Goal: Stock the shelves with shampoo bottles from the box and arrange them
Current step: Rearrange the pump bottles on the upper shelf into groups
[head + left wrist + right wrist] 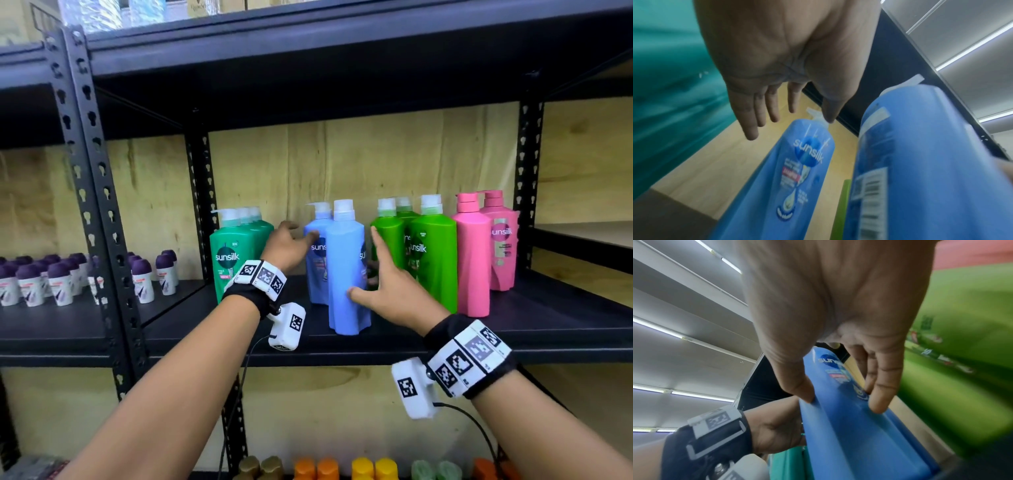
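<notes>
On the black shelf stand two blue Sunsilk bottles. My right hand grips the front blue bottle: the thumb presses its near face and the fingers reach along its right side, beside the bright green bottles. The right wrist view shows this hand pinching that bottle. My left hand is open between the teal bottles and the rear blue bottle, with the thumb at its shoulder. In the left wrist view its fingers are straight above the rear bottle.
Pink bottles stand at the row's right end. Small purple-capped bottles fill the shelf bay to the left, past a black upright. Orange and yellow caps show on the shelf below. Another shelf hangs close overhead.
</notes>
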